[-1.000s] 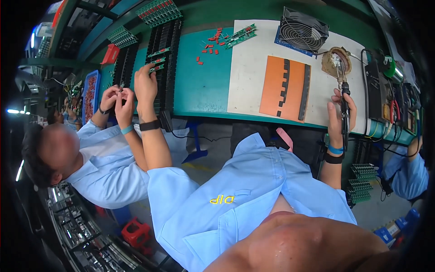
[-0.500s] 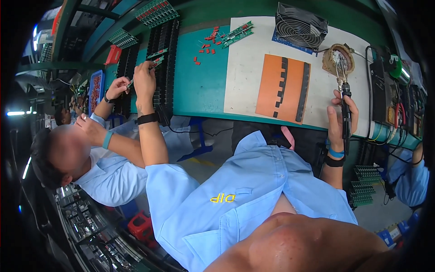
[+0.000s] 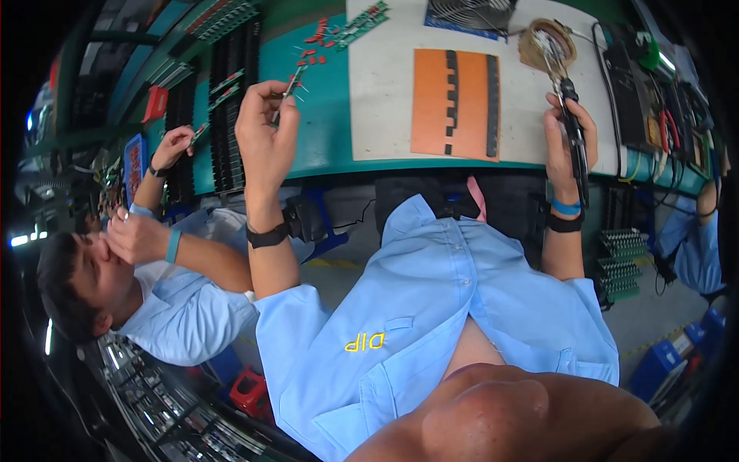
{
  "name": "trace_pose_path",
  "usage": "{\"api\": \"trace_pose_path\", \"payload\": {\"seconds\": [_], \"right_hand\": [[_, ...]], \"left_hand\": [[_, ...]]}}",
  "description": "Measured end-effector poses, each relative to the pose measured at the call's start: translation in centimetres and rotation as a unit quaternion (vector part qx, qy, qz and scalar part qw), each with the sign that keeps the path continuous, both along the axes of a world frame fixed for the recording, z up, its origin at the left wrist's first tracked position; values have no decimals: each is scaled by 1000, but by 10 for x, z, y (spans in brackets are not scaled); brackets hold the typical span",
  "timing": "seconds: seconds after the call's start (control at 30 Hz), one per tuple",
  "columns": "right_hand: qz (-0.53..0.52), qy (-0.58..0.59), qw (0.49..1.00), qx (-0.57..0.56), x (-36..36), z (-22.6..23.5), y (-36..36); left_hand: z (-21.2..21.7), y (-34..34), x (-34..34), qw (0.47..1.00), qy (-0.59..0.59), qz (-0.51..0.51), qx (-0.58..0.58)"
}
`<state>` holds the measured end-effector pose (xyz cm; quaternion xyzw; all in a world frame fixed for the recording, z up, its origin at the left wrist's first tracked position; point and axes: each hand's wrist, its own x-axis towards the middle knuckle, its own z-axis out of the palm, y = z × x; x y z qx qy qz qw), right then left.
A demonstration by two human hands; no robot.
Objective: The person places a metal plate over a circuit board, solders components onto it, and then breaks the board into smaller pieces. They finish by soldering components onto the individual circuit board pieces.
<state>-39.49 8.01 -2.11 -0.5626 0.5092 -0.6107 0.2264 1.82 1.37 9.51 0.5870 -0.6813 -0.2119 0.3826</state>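
Note:
My left hand [image 3: 267, 131] is raised over the teal mat, thumb and fingers pinching a small green circuit board [image 3: 295, 79]. A red part and thin wire leads stick out from the board. My right hand [image 3: 571, 142] is wrapped round the black handle of a soldering iron [image 3: 570, 115]. The iron's metal end reaches into a round brown dish [image 3: 531, 55] with silvery bits in it. Between my hands lies an orange sheet [image 3: 429, 100] with black strips on a white board [image 3: 381, 123].
Loose red parts [image 3: 312, 58] and green circuit boards [image 3: 358, 27] lie at the back. Black racks [image 3: 225, 146] stand left, where a co-worker's hand [image 3: 175, 146] holds a board. A fan [image 3: 471, 14] sits behind; red-handled pliers [image 3: 667, 131] are at far right.
My left hand has left the black rack and moved right with the small circuit board. My right hand keeps the iron at the dish. The whole view has shifted slightly.

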Motion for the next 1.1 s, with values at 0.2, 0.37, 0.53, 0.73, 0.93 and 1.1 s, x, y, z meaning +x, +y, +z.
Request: {"api": "trace_pose_path", "payload": {"seconds": [0.2,0.37,0.53,0.73,0.93,1.1], "right_hand": [[-1,-31,999,-19,10,7,5],[6,8,1000,-8,5,10,9],[13,62,998,-28,-1,17,5],[0,100,992,-80,2,24,-5],[8,66,997,-44,8,30,6],[155,49,986,-41,22,56,14]], "left_hand": [[-30,2,-68,899,357,-126,218],[-35,-1,-99,766,505,-203,342],[-41,-10,-111,658,590,-219,413],[-50,-11,-104,612,626,-213,434],[-40,-8,-99,662,584,-181,434],[-40,-8,-97,679,559,-202,431]]}}
